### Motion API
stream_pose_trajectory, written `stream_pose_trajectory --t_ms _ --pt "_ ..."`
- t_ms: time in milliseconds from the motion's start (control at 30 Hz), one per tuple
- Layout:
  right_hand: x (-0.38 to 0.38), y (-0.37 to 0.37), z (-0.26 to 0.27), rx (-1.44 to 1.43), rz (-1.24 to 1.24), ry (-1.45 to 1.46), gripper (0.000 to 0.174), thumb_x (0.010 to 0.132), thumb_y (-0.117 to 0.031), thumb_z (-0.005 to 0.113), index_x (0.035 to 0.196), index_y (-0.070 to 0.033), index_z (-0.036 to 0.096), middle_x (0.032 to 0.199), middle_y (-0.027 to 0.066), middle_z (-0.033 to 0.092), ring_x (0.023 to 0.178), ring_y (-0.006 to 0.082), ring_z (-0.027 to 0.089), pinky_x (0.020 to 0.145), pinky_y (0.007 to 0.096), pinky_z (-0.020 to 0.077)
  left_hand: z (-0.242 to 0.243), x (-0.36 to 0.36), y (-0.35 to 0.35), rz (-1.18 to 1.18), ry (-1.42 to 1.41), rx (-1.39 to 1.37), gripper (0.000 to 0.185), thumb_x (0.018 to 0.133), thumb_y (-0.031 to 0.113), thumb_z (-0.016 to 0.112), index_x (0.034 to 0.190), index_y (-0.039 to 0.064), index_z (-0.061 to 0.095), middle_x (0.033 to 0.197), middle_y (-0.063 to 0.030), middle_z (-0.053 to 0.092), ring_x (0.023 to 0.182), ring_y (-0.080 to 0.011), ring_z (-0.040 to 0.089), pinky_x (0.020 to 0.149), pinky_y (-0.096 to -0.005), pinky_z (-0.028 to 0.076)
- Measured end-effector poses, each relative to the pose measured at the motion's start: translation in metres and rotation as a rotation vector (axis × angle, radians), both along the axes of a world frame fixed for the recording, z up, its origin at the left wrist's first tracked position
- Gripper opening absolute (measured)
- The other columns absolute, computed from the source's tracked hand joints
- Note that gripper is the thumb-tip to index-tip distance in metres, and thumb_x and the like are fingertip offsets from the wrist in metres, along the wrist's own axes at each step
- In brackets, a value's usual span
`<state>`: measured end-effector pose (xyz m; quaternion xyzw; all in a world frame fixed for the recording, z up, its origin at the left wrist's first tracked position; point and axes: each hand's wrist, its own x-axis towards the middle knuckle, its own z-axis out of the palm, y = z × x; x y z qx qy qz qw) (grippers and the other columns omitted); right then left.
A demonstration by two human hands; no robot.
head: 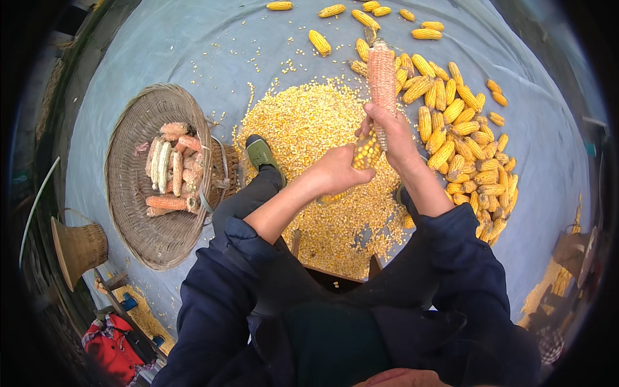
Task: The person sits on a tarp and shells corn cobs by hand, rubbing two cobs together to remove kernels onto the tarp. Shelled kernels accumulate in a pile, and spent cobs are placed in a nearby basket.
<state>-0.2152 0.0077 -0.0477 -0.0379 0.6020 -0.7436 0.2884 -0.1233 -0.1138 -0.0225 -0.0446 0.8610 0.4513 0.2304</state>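
Observation:
My right hand [394, 130] is closed round the lower end of a bare, pinkish corn cob [382, 75], held upright in the picture. My left hand [338, 167] grips an ear of corn [367, 151] that has yellow kernels on it; the ear's upper part lies against the base of the bare cob. Beneath both hands spreads a heap of loose corn kernels [309, 113]. To the right of my right hand lies a pile of unshelled yellow corn ears [464, 128]. The undersides of both held pieces are partly hidden by my fingers.
A large wicker basket [128, 193] with bare cobs [176, 171] stands at left, by my green shoe [261, 152]. A smaller woven basket [80, 246] is at lower left, near a person in red [113, 348]. Blue-grey sheeting [159, 58] covers the ground.

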Motion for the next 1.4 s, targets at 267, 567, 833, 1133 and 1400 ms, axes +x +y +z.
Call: stream_pose_trajectory --t_ms 267,567,833,1133,1400 --pt "-0.02 -0.006 0.006 -0.378 -0.009 -0.324 0.024 0.082 -0.023 0.058 0.09 0.0 0.059 0.088 0.0121 0.063 0.087 0.0217 0.061 0.081 0.0325 0.0474 -0.004 -0.007 -0.01 0.096 0.072 -0.163 0.056 0.072 0.037 0.066 0.105 -0.005 0.05 0.086 -0.0243 0.062 0.081 -0.034 0.063 0.074 -0.0405 0.049" --pt "0.009 -0.011 -0.002 0.182 0.121 0.334 0.029 0.081 -0.029 0.057 0.091 -0.001 0.06 0.079 0.0076 0.061 0.076 0.0147 0.056 0.072 0.0295 0.044 -0.007 -0.002 -0.013 0.072 -0.103 0.139 0.064 0.074 0.033 0.063 0.112 -0.015 0.042 0.092 -0.0232 0.061 0.089 -0.0287 0.061 0.079 -0.0356 0.047" --pt "-0.014 -0.008 0.001 -0.309 0.039 -0.266 0.034 0.082 -0.032 0.055 0.094 0.0 0.058 0.09 0.0142 0.063 0.085 0.0232 0.061 0.08 0.0346 0.0481 -0.012 -0.009 -0.004 0.135 0.022 0.061 0.059 0.073 0.03 0.065 0.112 -0.008 0.043 0.095 -0.0206 0.06 0.089 -0.0291 0.061 0.078 -0.0351 0.048" --pt "0.012 -0.001 0.009 0.233 0.105 0.357 0.029 0.081 -0.027 0.059 0.092 -0.001 0.06 0.084 0.0045 0.062 0.077 0.0127 0.057 0.07 0.0265 0.0445 -0.007 -0.007 -0.004 0.094 -0.058 0.217 0.055 0.072 0.026 0.065 0.108 -0.012 0.046 0.091 -0.0173 0.059 0.083 -0.0228 0.06 0.071 -0.0308 0.047" --pt "-0.011 -0.01 -0.013 -0.14 -0.073 -0.267 0.035 0.084 -0.034 0.055 0.094 -0.001 0.058 0.086 0.0082 0.062 0.077 0.0164 0.059 0.068 0.0304 0.0485 -0.015 -0.017 0.021 0.117 -0.08 -0.144 0.064 0.071 0.028 0.065 0.111 -0.014 0.04 0.096 -0.0278 0.059 0.091 -0.0344 0.061 0.079 -0.0375 0.049"
